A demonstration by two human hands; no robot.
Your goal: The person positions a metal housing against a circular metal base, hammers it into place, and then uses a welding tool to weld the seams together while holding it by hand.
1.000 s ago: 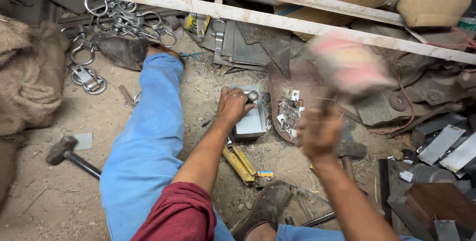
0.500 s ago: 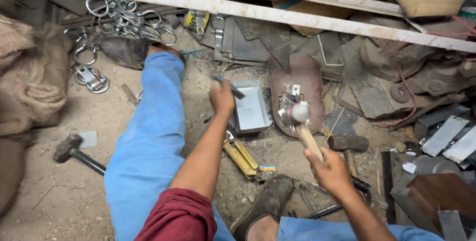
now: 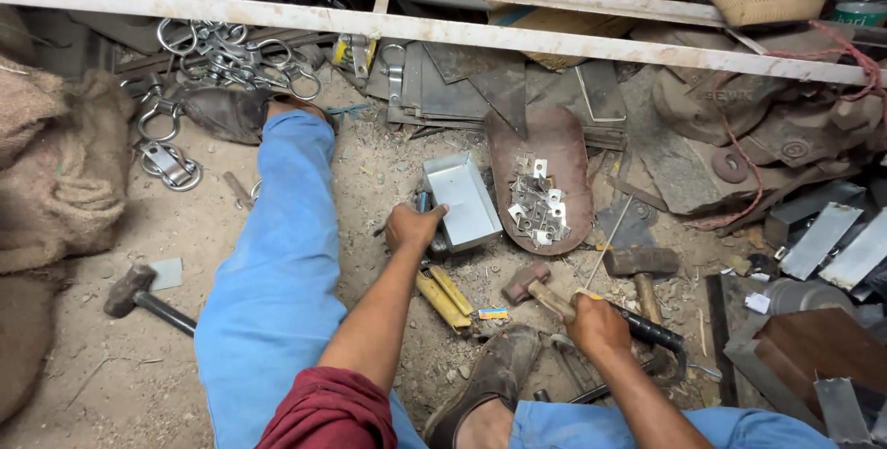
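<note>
Folded sheet-metal tray (image 3: 465, 198), wooden-handled hammer (image 3: 539, 290)

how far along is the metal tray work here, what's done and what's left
Looks done: the grey metal tray already has folded-up walls and sits open on the sandy ground. In hand: the left hand grips the tray's near corner, and the right hand holds a hammer lowered near the ground. Left: probably more hammering; a pile of small metal brackets waits on the rusty shovel blade.
</note>
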